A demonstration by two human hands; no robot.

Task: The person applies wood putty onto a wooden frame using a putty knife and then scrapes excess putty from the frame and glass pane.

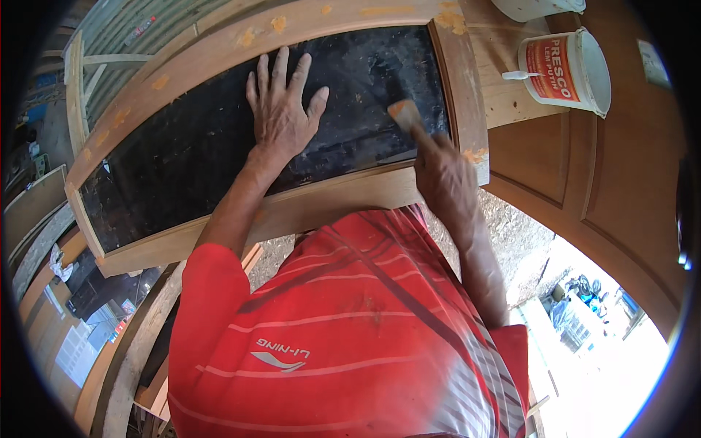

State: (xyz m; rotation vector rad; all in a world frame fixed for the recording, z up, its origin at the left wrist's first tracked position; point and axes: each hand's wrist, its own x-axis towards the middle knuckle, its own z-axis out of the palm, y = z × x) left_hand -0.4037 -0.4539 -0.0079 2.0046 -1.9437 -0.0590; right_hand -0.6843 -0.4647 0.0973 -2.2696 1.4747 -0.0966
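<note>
The right hand [447, 175] clamps a flat orange-brown scraper [403, 115], apparently scraping the smooth black panel [347, 120]; the next stroke likely needs the left hand [281, 109], fingers apart, steady.

Corrugated sheeting [175, 25], grey-green: beyond left edge of surface [504, 98]. Floor [511, 226], rough: past near edge. Daylight [591, 394], glaring: near-right.

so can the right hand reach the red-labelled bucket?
Probably yes: nothing visible blocks the way over the right end of the wooden frame to the red-labelled bucket, though the right hand holds a scraper.
</note>
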